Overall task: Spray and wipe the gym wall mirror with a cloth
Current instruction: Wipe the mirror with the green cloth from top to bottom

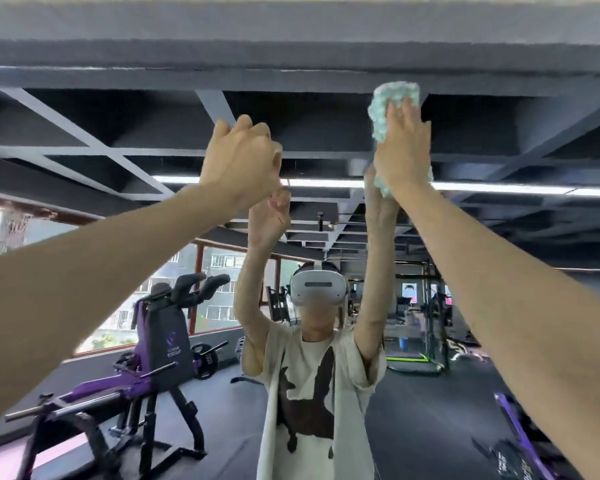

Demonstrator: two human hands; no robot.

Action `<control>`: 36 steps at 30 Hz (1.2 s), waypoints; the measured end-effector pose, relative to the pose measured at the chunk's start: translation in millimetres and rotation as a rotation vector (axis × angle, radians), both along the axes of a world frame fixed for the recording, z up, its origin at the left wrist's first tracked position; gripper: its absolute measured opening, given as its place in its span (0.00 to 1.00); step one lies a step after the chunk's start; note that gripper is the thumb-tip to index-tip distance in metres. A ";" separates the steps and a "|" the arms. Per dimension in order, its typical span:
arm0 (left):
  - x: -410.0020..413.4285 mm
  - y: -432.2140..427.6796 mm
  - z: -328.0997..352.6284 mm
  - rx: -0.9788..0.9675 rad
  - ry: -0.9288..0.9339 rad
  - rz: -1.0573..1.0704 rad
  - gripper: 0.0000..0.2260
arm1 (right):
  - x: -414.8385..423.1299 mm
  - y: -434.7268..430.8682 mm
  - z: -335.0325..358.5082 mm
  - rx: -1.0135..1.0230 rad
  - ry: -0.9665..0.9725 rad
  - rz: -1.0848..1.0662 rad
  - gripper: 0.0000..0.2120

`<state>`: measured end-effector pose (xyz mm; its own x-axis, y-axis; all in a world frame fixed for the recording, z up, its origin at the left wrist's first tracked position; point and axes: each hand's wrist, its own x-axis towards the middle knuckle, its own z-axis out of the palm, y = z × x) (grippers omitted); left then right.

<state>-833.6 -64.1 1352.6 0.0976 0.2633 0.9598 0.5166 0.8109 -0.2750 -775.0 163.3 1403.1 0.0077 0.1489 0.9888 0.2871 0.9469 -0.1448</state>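
Right hand point(400, 147) presses chenille cloth point(392, 95) flat-fingered to mirror point(118, 133) at 1 o'clock, probably spreading pressure (left hand point(239, 157), 11 o'clock: slack, empty).

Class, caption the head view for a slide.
Right hand presses a teal cloth high on the gym mirror; left hand raised alongside, empty.
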 end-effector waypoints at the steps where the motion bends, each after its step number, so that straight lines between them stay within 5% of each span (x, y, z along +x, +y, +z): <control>1: -4.3 -6.5 1.0 -0.003 0.002 -0.006 0.09 | -12.5 -17.9 -2.0 -0.018 0.023 -0.036 0.33; 7: -23.1 -27.2 -2.9 -0.031 -0.036 -0.003 0.09 | -73.3 -96.5 -4.9 0.440 -0.256 0.071 0.32; 13: -36.6 -44.3 -4.5 -0.017 -0.049 0.021 0.10 | -52.5 -64.4 13.6 0.023 -0.012 -0.022 0.32; 19: -51.5 -49.5 -6.7 -0.023 -0.071 0.014 0.11 | -83.4 -107.3 27.1 0.472 -0.313 0.056 0.34; 24: -52.6 -55.7 -5.2 -0.030 -0.044 -0.024 0.10 | -68.0 -94.5 50.4 0.199 -0.103 0.080 0.29; 28: -43.9 -59.1 -4.0 0.054 -0.067 -0.159 0.11 | -82.3 -118.7 1.7 0.625 -0.380 0.120 0.28; 30: -39.1 -57.6 -8.5 0.044 -0.087 -0.164 0.11 | -72.8 -107.0 -5.7 0.666 -0.495 0.153 0.28; 36: -28.8 -52.0 -24.4 -0.060 -0.040 -0.126 0.08 | -66.7 -86.9 -25.0 0.402 -0.129 0.121 0.27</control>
